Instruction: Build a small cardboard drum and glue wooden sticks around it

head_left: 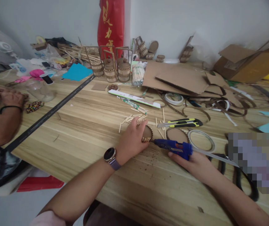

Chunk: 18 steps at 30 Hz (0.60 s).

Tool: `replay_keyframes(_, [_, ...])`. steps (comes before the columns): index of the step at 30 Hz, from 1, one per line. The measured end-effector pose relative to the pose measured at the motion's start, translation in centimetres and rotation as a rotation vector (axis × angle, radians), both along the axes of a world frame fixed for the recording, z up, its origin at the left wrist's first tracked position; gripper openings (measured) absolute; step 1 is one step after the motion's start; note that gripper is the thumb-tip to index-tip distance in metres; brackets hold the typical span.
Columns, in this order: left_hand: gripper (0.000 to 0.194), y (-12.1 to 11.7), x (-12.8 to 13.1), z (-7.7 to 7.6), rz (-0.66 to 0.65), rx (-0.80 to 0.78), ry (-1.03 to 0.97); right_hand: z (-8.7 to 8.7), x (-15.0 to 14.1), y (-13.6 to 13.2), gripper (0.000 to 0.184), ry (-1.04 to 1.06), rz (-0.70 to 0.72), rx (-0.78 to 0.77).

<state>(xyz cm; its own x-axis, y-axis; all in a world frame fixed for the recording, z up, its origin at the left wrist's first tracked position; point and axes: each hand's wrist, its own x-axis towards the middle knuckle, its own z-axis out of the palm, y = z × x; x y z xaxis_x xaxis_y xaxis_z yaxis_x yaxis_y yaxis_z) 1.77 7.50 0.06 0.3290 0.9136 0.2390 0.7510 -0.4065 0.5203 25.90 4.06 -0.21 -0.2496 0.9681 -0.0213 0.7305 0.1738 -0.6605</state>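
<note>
My left hand (pixel 132 139), a watch on its wrist, is closed on the edge of a small round cardboard base (pixel 148 133). The base has a corrugated rim, and short pale sticks stand along its near side. In my right hand (pixel 195 164) is a blue glue gun (pixel 175 148), its nozzle pointing left and close to that near rim. My fingers partly cover the base, so I cannot tell whether the nozzle touches it. Cut short sticks (pixel 134 118) lie scattered just beyond my left hand. A second round cardboard base (pixel 177 135) rests beyond the glue gun.
A yellow-and-black utility knife (pixel 183 122) lies beside a roll of white tape (pixel 201 140). Stick-sided baskets (pixel 110 70) with tall handles stand at the back, left of cardboard sheets (pixel 179 78). At left, another person's hands (pixel 12 97) work near beads (pixel 34 107) and a clear jar (pixel 39 89).
</note>
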Motion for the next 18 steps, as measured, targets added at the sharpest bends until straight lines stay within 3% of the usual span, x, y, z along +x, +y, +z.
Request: replay_keyframes(18, [0.077,0.02,0.01,0.00,-0.001,0.001,0.004,0.36,-0.28,-0.07,0.042,-0.033,0.012,-0.013])
